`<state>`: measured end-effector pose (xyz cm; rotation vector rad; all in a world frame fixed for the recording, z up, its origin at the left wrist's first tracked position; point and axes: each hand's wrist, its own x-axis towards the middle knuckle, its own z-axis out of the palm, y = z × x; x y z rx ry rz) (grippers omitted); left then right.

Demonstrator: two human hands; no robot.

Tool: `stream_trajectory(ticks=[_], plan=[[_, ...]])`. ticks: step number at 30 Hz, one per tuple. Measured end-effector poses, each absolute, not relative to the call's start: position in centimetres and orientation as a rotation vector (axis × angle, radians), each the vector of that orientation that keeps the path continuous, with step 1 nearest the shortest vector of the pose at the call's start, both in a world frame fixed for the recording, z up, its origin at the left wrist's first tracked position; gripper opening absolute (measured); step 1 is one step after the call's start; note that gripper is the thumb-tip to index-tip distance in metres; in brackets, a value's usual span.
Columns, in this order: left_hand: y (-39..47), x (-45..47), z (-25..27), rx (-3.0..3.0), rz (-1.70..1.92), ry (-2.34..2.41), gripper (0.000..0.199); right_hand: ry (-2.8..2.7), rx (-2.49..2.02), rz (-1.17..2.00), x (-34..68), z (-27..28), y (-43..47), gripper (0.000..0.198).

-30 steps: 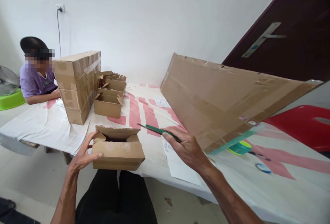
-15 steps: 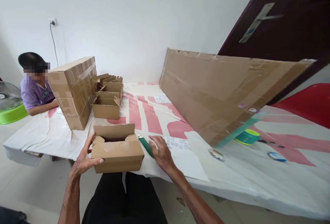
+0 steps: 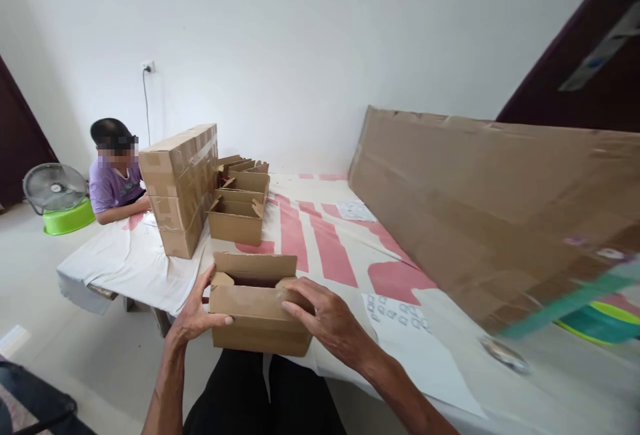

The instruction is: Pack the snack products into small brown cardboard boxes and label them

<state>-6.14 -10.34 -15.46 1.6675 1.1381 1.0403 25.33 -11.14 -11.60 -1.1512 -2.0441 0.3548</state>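
Observation:
A small cardboard box (image 3: 255,336) with its top flaps up sits at the table's front edge, just above my lap. My left hand (image 3: 194,313) grips its left end, thumb on the front face and fingers around behind. At the other end, my right hand (image 3: 327,318) closes over the top right corner, thumb on the front flap. The inside of the box is dark and mostly hidden by the front flap. Right of my right hand lies a white sheet (image 3: 425,361) with small drawn shapes. The green-handled tool seen earlier is hidden from view.
Several open cardboard boxes (image 3: 235,227) stand behind, beside a stack of taped boxes (image 3: 177,188). A person (image 3: 117,181) leans on the table's far left. A large cardboard panel (image 3: 480,208) slants along the right. A fan (image 3: 56,188) stands on the left.
My right hand has moved left from beside the green-handled tool onto the box's right end. My left hand keeps its grip. The view has turned left.

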Motion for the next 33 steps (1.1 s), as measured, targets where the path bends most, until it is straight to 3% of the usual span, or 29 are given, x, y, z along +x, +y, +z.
stream_trajectory(ticks=[8,13,17,22,26,33], plan=[[-10.4,-5.8,-15.4,1.652,1.062,1.053,0.125,-2.063,-0.980,0.132,25.6,-10.9,-13.1,0.009],[-10.4,-5.6,-15.2,1.698,1.048,1.089,0.116,-2.068,-0.836,-0.193,25.2,-12.7,-15.1,0.017],[-10.6,-5.3,-15.1,1.764,1.069,1.098,0.110,-2.081,-0.855,-0.266,25.0,-14.5,-16.8,0.017],[-10.8,-5.2,-14.8,1.777,1.062,1.109,0.108,-2.106,-0.869,-0.016,25.3,-13.7,-16.9,0.004],[-10.9,-5.2,-14.7,1.766,1.075,1.108,0.106,-2.125,-0.963,0.277,25.1,-11.5,-15.2,0.024],[-11.2,-5.4,-16.0,1.774,1.105,1.110,0.107,-2.382,-1.128,0.415,25.3,-10.3,-11.7,0.025]])
